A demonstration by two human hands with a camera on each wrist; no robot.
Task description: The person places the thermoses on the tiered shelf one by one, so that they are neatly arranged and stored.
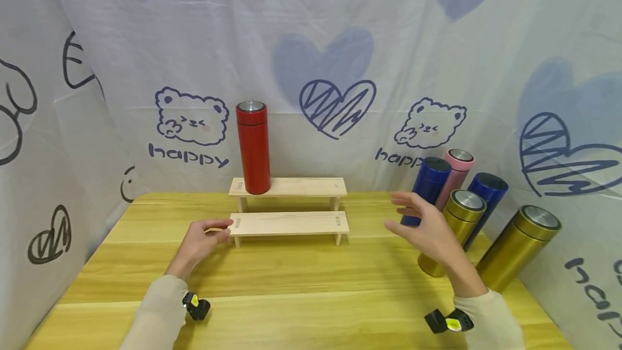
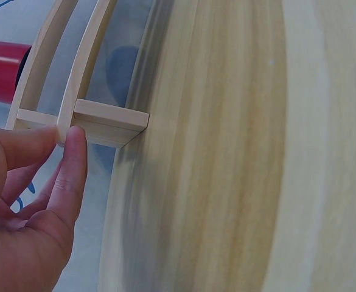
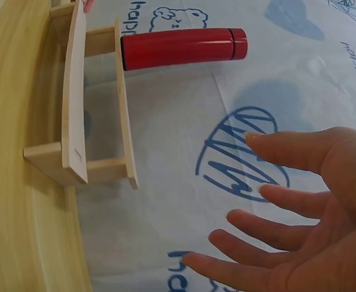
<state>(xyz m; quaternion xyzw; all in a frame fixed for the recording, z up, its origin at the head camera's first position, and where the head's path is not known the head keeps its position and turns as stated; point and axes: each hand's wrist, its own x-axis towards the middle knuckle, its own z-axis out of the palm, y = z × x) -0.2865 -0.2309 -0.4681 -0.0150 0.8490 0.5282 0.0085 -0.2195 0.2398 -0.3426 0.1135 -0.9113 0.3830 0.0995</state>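
My left hand (image 1: 200, 243) is at the left end of the lower step of a small two-step wooden stand (image 1: 291, 223). In the left wrist view, thumb and forefinger pinch the end of that board (image 2: 74, 91). A red thermos flask (image 1: 255, 150) with a silver-topped lid stands upright on the left part of the upper step (image 1: 306, 186). Held in the air right of the stand, my right hand (image 1: 430, 228) has its fingers spread and nothing in them. It overlaps a gold flask (image 1: 464, 215) and a blue flask (image 1: 429, 182) in the head view.
Behind those two are a pink flask (image 1: 457, 169) and another blue flask (image 1: 488, 188). A second gold flask (image 1: 517, 247) stands at the table's right side. White cloth (image 1: 320, 9) with hearts and bears hangs behind the yellow wooden table (image 1: 291, 296).
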